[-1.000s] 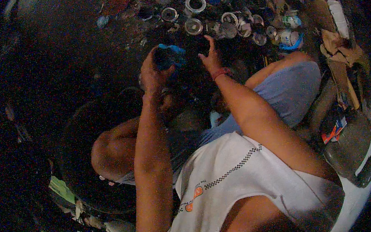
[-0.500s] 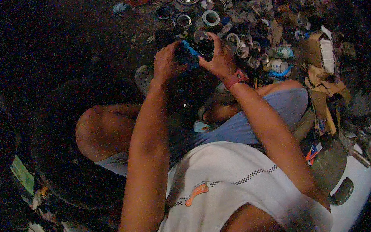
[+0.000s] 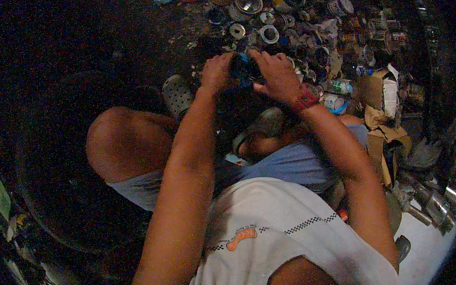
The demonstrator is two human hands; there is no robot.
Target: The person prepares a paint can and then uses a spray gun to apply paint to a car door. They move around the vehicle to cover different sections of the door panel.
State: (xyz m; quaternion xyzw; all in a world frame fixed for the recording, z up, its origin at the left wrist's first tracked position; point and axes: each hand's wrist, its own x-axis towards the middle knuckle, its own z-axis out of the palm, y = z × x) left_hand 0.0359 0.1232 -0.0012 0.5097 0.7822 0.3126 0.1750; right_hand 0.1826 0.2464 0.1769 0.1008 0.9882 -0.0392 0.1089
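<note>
Both my hands meet in front of my shins. My left hand is closed on the left side of a dark object with bright blue patches; its kind is too dark to make out. My right hand, above a red wristwatch, curls its fingers over a dark round container that touches the blue-patched object. The fingers and the gloom hide most of both things.
Many open cans and lids, among them a large can and a white-rimmed can, crowd the floor ahead and right. A torn cardboard box stands at the right. My clog-shod foot is left of my hands.
My hands have drawn closer together, bringing the dark round container against the blue-patched object. My right hand has turned over more. The view has shifted slightly.
</note>
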